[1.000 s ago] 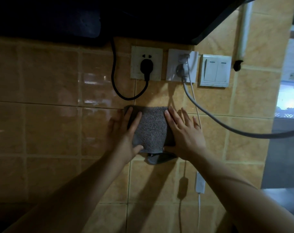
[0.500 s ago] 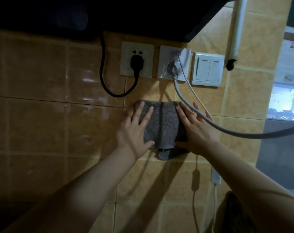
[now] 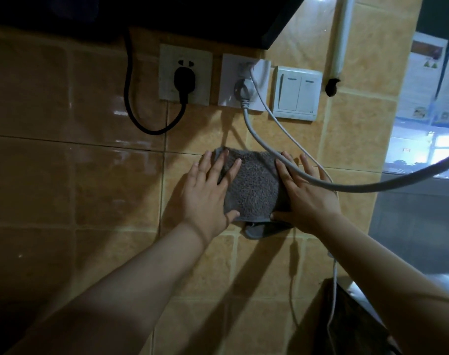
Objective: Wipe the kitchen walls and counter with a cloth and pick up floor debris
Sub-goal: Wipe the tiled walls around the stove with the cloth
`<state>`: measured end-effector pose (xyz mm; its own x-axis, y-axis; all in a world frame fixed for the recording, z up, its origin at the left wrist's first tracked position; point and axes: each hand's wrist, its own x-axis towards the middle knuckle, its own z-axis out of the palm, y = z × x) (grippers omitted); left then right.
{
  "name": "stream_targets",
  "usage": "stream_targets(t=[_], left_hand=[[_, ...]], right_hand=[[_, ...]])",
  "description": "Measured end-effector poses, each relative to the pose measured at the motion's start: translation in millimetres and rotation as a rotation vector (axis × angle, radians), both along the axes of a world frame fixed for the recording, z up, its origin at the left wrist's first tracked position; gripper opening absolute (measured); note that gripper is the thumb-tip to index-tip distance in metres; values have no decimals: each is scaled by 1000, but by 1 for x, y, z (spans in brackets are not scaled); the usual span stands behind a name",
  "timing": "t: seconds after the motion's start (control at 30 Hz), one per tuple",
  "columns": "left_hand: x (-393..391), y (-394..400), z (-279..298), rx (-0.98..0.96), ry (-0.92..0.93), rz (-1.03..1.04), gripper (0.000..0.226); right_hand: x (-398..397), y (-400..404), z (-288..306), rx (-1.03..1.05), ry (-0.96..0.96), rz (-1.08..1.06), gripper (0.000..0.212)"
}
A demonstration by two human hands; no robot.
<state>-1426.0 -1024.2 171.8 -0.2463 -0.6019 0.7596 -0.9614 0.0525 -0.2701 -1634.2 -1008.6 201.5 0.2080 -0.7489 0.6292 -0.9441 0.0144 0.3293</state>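
A folded grey cloth [image 3: 254,187] lies flat against the tan tiled wall [image 3: 72,175], just below the sockets. My left hand [image 3: 205,193] presses its left side with straight, spread fingers. My right hand [image 3: 304,196] presses its right side, fingers straight, thumb under the lower edge. A thick grey cable [image 3: 321,181] crosses in front of my right fingers. A loose flap of the cloth hangs below its lower edge.
Above the cloth are a socket with a black plug [image 3: 184,79], a second socket with a grey plug [image 3: 241,85] and a double light switch [image 3: 297,93]. A dark hood [image 3: 167,14] overhangs. A thin white cord [image 3: 334,283] hangs at right beside a dark counter corner [image 3: 351,324].
Both hands have slid the cloth to the right along the wall, under the grey cable, which now crosses my right fingers. The view shifted slightly.
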Motion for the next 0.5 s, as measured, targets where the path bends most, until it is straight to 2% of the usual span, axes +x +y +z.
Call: stream_targets(t=[0.23, 0.5], left_hand=[[-10, -2, -7, -15, -46, -23, 103], [-13, -5, -1, -57, -73, 1, 103]], right_hand=[[-15, 5, -10, 39, -44, 15, 119], [-19, 4, -6, 2, 2, 9, 117]])
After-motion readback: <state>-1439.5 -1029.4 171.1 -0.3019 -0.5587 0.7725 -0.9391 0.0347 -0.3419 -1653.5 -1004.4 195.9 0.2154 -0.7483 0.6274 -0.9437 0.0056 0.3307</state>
